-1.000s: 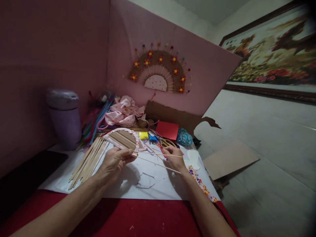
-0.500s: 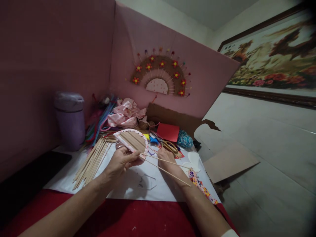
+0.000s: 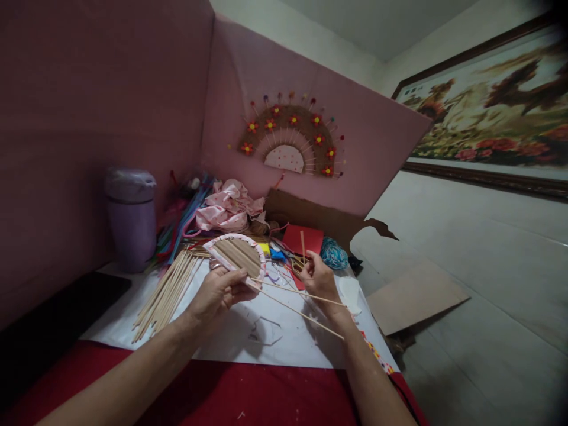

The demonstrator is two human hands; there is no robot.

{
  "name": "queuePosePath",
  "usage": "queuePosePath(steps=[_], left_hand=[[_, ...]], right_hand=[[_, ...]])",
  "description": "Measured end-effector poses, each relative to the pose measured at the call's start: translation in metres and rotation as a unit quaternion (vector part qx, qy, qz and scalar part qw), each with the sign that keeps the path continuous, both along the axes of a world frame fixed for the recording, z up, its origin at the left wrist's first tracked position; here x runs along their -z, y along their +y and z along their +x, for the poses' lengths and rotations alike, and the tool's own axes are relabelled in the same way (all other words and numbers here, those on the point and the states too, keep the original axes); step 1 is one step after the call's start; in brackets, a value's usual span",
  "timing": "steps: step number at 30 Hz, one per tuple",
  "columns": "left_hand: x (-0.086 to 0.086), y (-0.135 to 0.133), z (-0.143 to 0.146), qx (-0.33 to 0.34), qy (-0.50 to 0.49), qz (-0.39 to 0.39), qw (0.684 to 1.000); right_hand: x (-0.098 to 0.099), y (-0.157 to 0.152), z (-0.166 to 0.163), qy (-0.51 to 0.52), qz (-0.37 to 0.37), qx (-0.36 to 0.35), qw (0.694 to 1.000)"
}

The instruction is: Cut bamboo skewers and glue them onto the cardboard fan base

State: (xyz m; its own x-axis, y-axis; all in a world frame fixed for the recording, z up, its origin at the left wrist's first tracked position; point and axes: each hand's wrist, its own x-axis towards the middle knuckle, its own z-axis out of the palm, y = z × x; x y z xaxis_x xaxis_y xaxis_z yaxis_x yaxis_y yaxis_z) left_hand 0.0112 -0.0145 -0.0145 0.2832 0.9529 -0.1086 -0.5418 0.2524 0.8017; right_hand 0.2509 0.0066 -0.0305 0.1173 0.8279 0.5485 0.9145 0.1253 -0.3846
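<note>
My left hand (image 3: pixel 218 293) is closed round the lower edge of a half-round pink-rimmed card piece (image 3: pixel 237 254) with thin wooden sticks glued across it. Two long sticks (image 3: pixel 298 302) jut from it to the right, across my right wrist. My right hand (image 3: pixel 317 277) is raised just right of the piece and pinches a short wooden stick (image 3: pixel 302 242) that points upward. Both hands hover over a white sheet (image 3: pixel 266 337) on a red tabletop (image 3: pixel 248 393).
A pile of long sticks (image 3: pixel 166 290) lies left of my hands. Behind are a purple jar (image 3: pixel 131 216), pipe cleaners (image 3: pixel 180 219), pink cloth (image 3: pixel 228 207), red paper (image 3: pixel 304 238), blue yarn (image 3: pixel 332 253) and scissors. A finished fan decoration (image 3: pixel 288 139) hangs on the pink board. Loose cardboard (image 3: pixel 415 294) lies at right.
My right hand has lifted off the items by the scissors and now holds a short stick upright. My left hand has kept its hold on the half-round piece.
</note>
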Motion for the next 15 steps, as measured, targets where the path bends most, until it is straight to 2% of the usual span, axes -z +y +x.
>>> queuePosePath(steps=[1,2,4,6,8,9,11,15], left_hand=[[0.001,0.001,0.000,-0.004,0.003,-0.002,1.000],[0.001,0.001,0.000,-0.009,0.006,-0.004,1.000],[0.003,0.002,0.000,-0.014,0.011,-0.005,1.000],[0.004,0.001,0.000,-0.015,0.017,-0.008,1.000],[0.006,0.000,0.001,-0.015,0.027,-0.011,0.999],[0.007,0.000,0.001,-0.014,0.032,-0.012,0.999],[0.010,0.000,0.003,-0.014,0.038,-0.013,0.999],[0.014,0.001,0.004,-0.016,0.038,-0.018,0.999]], right_hand=[[-0.001,-0.001,0.000,0.116,0.034,-0.024,0.992],[-0.001,-0.003,-0.001,0.243,0.058,-0.054,0.967],[-0.002,-0.007,-0.004,0.458,0.061,-0.117,0.879],[-0.001,-0.013,-0.008,0.593,0.032,-0.155,0.789],[0.003,-0.018,-0.013,0.662,-0.007,-0.180,0.727],[0.005,-0.020,-0.016,0.678,-0.030,-0.191,0.709],[0.010,-0.024,-0.024,0.688,-0.067,-0.213,0.691],[0.016,-0.030,-0.040,0.679,-0.099,-0.236,0.689]])
